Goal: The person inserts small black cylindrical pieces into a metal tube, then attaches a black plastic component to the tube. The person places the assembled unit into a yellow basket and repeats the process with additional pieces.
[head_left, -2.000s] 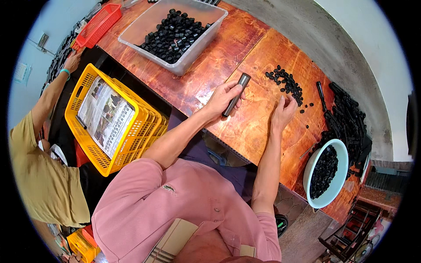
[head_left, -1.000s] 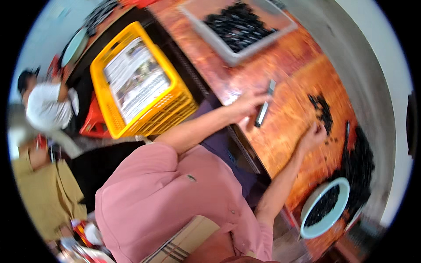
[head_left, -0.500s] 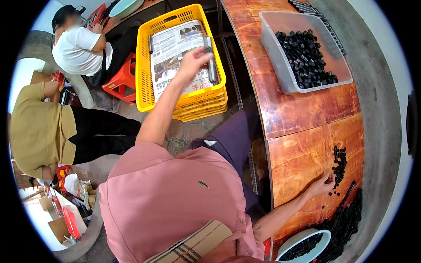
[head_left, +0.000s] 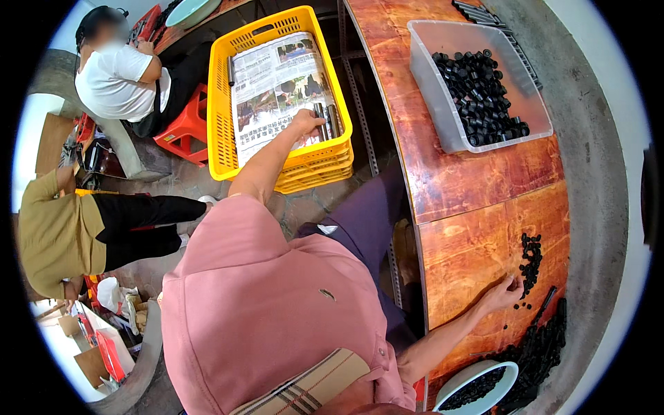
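My left hand point(head_left: 305, 124) reaches into a yellow plastic crate point(head_left: 220, 111). Its fingers are closed on a dark tube point(head_left: 319, 119), which lies beside another dark tube point(head_left: 333, 122) on the newspaper lining point(head_left: 266, 79). A third dark tube point(head_left: 230, 71) rests along the crate's left side. Over the wooden table, my right hand point(head_left: 503, 294) has its fingertips pinched together beside a loose pile of small black caps point(head_left: 530, 263). Whatever is between those fingertips is too small to make out.
A clear plastic bin point(head_left: 443, 83) of black cylindrical pieces stands on the table point(head_left: 470, 242). Nearer are a pale bowl point(head_left: 512, 377) of small black parts and a heap of black rods point(head_left: 543, 346). Two people work at left, one on a red stool point(head_left: 187, 128).
My left hand has lowered toward the near end of the crate, and two tubes now show side by side there. The right hand stays by the caps. The person in the olive shirt has shifted.
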### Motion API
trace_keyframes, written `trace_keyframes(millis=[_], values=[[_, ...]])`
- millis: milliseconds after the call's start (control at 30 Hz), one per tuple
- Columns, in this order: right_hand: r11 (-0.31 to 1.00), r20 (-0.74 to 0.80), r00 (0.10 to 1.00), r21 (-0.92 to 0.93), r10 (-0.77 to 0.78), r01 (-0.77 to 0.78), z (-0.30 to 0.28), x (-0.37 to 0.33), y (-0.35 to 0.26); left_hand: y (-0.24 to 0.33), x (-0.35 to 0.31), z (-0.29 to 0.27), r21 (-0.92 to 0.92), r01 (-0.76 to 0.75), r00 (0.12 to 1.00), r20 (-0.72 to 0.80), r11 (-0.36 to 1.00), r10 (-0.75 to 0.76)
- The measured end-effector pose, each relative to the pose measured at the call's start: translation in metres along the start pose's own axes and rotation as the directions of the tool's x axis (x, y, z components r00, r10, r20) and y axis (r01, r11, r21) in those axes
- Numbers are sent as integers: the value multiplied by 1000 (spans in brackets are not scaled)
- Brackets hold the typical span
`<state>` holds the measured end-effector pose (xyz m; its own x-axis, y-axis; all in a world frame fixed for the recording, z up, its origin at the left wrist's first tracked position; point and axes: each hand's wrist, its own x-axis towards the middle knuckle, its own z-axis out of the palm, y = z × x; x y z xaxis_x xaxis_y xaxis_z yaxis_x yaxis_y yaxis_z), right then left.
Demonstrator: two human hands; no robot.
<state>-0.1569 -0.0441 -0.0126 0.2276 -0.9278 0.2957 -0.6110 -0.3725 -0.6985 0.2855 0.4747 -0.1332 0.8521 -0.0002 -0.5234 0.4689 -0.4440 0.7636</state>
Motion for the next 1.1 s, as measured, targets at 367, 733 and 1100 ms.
trace_keyframes(millis=[367,733,1100], values=[[1000,12,1000,8,1,-1,1,-1,-3,-12,1,3,17,-56,998,-35,998,56],[999,-11,999,21,-30,30,2,-1,0,10,37,-5,642,-445,810,-8,624,586],[995,-5,996,-19,-94,94,1,2,8,36,44,16,713,-235,951,28,661,308]])
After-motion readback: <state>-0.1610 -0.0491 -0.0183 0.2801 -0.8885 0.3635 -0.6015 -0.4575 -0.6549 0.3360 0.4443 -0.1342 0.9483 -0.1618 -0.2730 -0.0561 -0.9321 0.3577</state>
